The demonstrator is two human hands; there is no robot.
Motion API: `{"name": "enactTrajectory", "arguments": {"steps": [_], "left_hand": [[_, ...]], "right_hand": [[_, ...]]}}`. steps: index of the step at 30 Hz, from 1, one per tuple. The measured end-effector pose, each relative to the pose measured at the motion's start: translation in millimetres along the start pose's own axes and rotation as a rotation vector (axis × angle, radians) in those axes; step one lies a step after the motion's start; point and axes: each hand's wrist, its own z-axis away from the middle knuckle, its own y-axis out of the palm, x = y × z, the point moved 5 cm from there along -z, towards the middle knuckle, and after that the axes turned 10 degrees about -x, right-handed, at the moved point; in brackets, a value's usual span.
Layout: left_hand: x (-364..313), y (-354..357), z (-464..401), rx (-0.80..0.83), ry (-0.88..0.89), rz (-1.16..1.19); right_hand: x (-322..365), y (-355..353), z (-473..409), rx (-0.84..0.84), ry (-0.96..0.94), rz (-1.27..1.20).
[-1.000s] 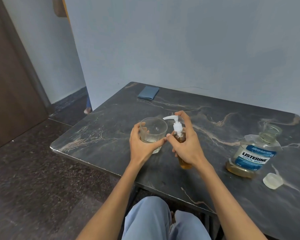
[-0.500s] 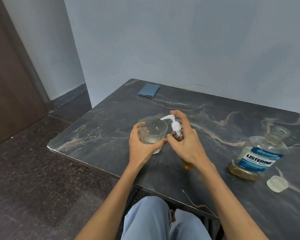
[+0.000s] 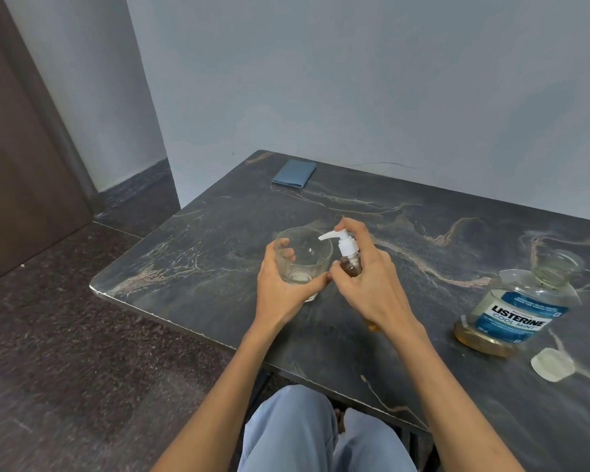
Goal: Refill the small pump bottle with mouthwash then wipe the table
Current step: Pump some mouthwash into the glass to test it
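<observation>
A small pump bottle (image 3: 349, 258) with a white pump head and amber liquid stands near the middle of the dark marble table (image 3: 423, 240). My right hand (image 3: 368, 284) grips its body, and the index finger rests on top of the pump. The white spout points left over a clear glass (image 3: 304, 257), which my left hand (image 3: 280, 287) holds from the near side. To the right stands the uncapped Listerine mouthwash bottle (image 3: 515, 315), with a little amber liquid at its bottom. Its clear cap (image 3: 552, 364) lies on the table beside it.
A folded blue cloth (image 3: 294, 173) lies at the far left corner of the table, close to the pale wall. The table's left edge drops to a dark speckled floor (image 3: 65, 352). My knees in light blue trousers (image 3: 307, 434) sit under the near edge.
Both hands hold the same grip on the glass and the pump bottle. The camera has shifted slightly, so the scene sits a little differently in view.
</observation>
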Motion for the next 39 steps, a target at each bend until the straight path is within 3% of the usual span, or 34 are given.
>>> {"name": "enactTrajectory", "arguments": {"steps": [39], "left_hand": [[-3.7, 2.1, 1.9, 0.071, 0.003, -0.003]], "right_hand": [[-13.4, 8.0, 5.5, 0.006, 0.068, -0.061]]}}
